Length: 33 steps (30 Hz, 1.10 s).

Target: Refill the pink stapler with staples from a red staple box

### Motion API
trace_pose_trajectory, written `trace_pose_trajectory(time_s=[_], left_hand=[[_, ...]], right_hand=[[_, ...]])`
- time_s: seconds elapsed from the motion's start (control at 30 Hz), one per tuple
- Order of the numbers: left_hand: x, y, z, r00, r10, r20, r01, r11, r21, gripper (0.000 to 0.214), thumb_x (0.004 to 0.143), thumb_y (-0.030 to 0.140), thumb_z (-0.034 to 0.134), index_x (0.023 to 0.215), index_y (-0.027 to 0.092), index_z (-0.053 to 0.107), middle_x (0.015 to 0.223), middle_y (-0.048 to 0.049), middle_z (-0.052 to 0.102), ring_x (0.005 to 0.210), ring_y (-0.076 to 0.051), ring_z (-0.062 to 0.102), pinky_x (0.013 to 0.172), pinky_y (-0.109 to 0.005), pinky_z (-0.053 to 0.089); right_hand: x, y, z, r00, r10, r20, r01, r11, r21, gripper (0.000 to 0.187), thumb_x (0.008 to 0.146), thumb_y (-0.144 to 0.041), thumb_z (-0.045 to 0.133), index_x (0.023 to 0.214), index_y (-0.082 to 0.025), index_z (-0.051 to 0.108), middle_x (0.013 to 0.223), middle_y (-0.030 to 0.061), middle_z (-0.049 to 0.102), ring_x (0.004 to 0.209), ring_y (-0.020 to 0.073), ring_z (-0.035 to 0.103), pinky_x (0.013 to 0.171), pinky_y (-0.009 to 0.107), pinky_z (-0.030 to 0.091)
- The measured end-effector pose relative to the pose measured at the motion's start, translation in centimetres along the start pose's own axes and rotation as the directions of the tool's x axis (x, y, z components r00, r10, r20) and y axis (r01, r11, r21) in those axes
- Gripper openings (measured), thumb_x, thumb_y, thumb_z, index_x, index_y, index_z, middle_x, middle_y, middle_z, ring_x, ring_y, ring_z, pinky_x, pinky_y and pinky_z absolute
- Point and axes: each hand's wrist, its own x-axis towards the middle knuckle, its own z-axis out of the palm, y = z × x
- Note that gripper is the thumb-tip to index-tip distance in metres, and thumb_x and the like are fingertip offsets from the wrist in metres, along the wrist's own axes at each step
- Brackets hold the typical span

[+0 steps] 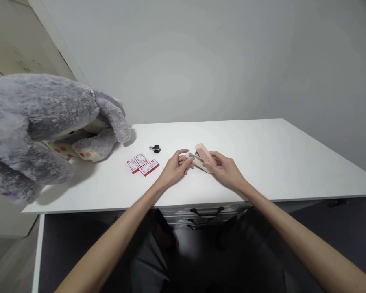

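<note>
White counter against a plain pale wall, seen from above. The pink plastic stapler lies on the counter between the two hands, its lid raised and the metal staple channel exposed. Right hand: fingers closed around the stapler's rear body, holding it. Left hand: fingers narrowed to a pinch at the channel's front end, touching it; whether they hold staples is too small to tell. Near the left fingers, on their outer side, lie three small red-and-white cardboard boxes and a small black clip-like tool. A grey plush toy elephant sits well apart, farther out. Risk: the lid may snap down on the left fingertips if the right grip slackens, and a skewed pinch could jam the channel.
</note>
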Motion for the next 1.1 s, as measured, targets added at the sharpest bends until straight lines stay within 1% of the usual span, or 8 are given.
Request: trace_pose_trajectory(time_s=[0.13,0.23,0.3,0.37,0.5,0.67,0.9,1.1], left_hand=[[-1.7,0.8,-0.6,0.976,0.143,-0.165,-0.075,0.931,0.358,0.037,0.105,0.037,0.058,0.136,0.018,0.055,0.101,-0.0074,0.073,0.086,-0.020,0.066,0.084,-0.038,0.054],[-4.2,1.1,-2.5,0.929,0.342,-0.140,-0.143,0.682,0.717,0.029,0.101,0.030,0.059,0.129,0.019,0.061,0.125,-0.0142,0.070,0.119,-0.031,0.062,0.107,-0.052,0.048],[-6.2,1.0,-4.3,0.922,0.371,-0.112,-0.118,0.544,0.830,0.034,0.101,0.032,0.059,0.133,0.019,0.061,0.140,-0.0178,0.065,0.137,-0.038,0.053,0.117,-0.060,0.041],[-8.2,0.6,-5.9,0.932,0.334,-0.139,-0.044,0.486,0.873,0.044,0.101,0.037,0.060,0.141,0.020,0.057,0.154,-0.0196,0.057,0.151,-0.043,0.041,0.123,-0.065,0.034],[-11.4,-0.1,-7.4,0.964,0.224,-0.141,0.018,0.475,0.880,0.068,0.103,0.047,0.057,0.162,0.019,0.037,0.164,-0.0209,0.049,0.160,-0.044,0.034,0.128,-0.068,0.026],[-12.9,0.8,-6.4,0.987,0.148,-0.061,-0.018,0.484,0.875,0.075,0.107,0.053,0.051,0.169,0.020,0.024,0.169,-0.0212,0.043,0.162,-0.043,0.031,0.128,-0.066,0.027],[-10.9,3.2,-2.3,0.987,0.128,0.093,-0.152,0.613,0.775,0.056,0.112,0.042,0.041,0.163,0.021,0.035,0.160,-0.0187,0.052,0.150,-0.037,0.042,0.121,-0.061,0.038],[-8.8,4.0,0.4,0.971,0.145,0.192,-0.238,0.693,0.680,0.052,0.111,0.034,0.037,0.159,0.016,0.041,0.153,-0.0186,0.056,0.142,-0.035,0.045,0.119,-0.059,0.041]], right_hand=[[-0.8,0.0,0.2,0.986,0.085,-0.146,-0.089,0.996,-0.016,0.049,0.095,-0.054,0.068,0.130,-0.021,0.074,0.118,0.0085,0.082,0.102,0.0289,0.074,0.087,0.039,0.056],[-1.4,-0.2,0.0,0.967,0.140,-0.214,-0.158,0.985,-0.066,0.046,0.093,-0.053,0.069,0.127,-0.022,0.077,0.110,0.0076,0.083,0.094,0.0290,0.075,0.082,0.039,0.056],[-1.7,-0.3,-0.1,0.960,0.147,-0.236,-0.175,0.980,-0.099,0.046,0.093,-0.053,0.068,0.126,-0.023,0.077,0.106,0.0074,0.083,0.090,0.0293,0.075,0.081,0.040,0.055],[-2.0,-0.2,-0.2,0.957,0.152,-0.249,-0.184,0.976,-0.112,0.045,0.093,-0.053,0.067,0.126,-0.023,0.078,0.105,0.0078,0.084,0.090,0.0304,0.075,0.081,0.041,0.056],[-2.3,-0.1,0.0,0.952,0.168,-0.257,-0.200,0.974,-0.103,0.046,0.095,-0.054,0.064,0.128,-0.024,0.078,0.107,0.0083,0.084,0.094,0.0324,0.077,0.082,0.042,0.058],[-2.5,-0.1,0.4,0.952,0.119,-0.280,-0.179,0.964,-0.198,0.046,0.096,-0.055,0.064,0.129,-0.026,0.078,0.104,0.0087,0.085,0.091,0.0333,0.078,0.082,0.044,0.059],[-3.0,-0.5,0.8,0.972,0.112,-0.208,-0.158,0.962,-0.224,0.066,0.101,-0.062,0.057,0.152,-0.022,0.065,0.114,0.0138,0.084,0.097,0.0358,0.080,0.086,0.045,0.060],[-4.1,-0.4,0.8,0.991,0.090,-0.099,-0.093,0.995,-0.028,0.069,0.107,-0.065,0.043,0.161,-0.023,0.055,0.152,0.0120,0.067,0.137,0.0348,0.067,0.112,0.048,0.053]])
